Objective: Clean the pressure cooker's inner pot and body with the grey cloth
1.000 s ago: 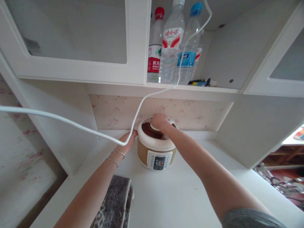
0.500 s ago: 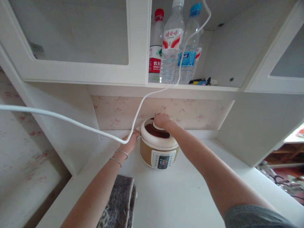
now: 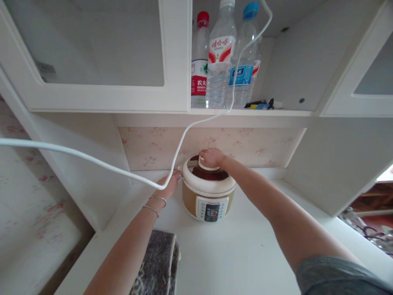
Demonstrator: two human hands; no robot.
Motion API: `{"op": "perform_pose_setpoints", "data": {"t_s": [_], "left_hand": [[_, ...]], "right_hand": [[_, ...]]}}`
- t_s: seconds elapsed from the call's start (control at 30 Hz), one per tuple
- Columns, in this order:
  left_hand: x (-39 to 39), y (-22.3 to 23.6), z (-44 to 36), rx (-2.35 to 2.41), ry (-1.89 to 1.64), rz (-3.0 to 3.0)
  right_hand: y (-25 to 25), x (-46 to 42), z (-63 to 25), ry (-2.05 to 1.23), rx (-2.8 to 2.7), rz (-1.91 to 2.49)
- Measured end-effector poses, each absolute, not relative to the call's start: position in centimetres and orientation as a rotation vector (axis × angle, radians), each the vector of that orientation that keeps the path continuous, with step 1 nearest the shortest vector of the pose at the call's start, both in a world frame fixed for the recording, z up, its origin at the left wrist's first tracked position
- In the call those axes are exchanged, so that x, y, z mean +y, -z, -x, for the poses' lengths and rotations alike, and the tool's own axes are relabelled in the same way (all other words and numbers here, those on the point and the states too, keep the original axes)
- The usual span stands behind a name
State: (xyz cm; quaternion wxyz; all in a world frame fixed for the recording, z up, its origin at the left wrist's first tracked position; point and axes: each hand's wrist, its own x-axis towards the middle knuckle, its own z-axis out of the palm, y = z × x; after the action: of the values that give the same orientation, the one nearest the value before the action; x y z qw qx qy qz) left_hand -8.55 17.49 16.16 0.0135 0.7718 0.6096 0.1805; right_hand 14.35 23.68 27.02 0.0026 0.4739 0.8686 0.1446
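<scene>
A small tan electric cooker (image 3: 209,201) with a white rim, a dark glass lid and a button panel stands on the white counter (image 3: 233,258), close to the flowered back wall. My right hand (image 3: 211,157) is closed over the white knob on top of the lid. My left hand (image 3: 169,185) rests against the cooker's left side at its handle, fingers curled; two thin bangles circle that wrist. A white cable (image 3: 92,160) crosses in front of my left hand.
Three water bottles (image 3: 219,57) stand on the open shelf above, with small items beside them. White cabinet doors (image 3: 92,57) hang left and right. A grey patterned cloth (image 3: 159,266) lies at the counter's near edge. Clutter shows at far right.
The cooker and both hands sit slightly further right in view; my grips look unchanged. Mostly the head camera has shifted.
</scene>
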Motion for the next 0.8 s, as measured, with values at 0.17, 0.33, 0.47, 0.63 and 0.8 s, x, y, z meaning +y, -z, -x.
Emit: {"op": "perform_pose_setpoints", "data": {"t_s": [0.17,0.33,0.47,0.63,0.8], "left_hand": [[16.9,-17.1,8.2,1.881,-0.521,-2.395],[16.5,-16.9,7.9,1.884,-0.521,-2.374],[14.3,-16.5,7.9,1.905,-0.51,-2.354],[6.0,-15.1,10.2,1.68,-0.548,-2.413],[-2.5,-9.8,15.2,1.404,0.12,-2.214]], "right_hand": [[-26.8,23.8,-14.5,-0.501,2.754,-1.439],[-26.5,22.0,-14.3,-0.626,2.794,-1.492],[-26.0,18.5,-15.5,-0.805,2.977,-1.599],[-21.1,12.5,-20.6,-0.536,3.186,-1.704],[-10.7,6.1,-26.1,0.299,3.038,-2.007]]}}
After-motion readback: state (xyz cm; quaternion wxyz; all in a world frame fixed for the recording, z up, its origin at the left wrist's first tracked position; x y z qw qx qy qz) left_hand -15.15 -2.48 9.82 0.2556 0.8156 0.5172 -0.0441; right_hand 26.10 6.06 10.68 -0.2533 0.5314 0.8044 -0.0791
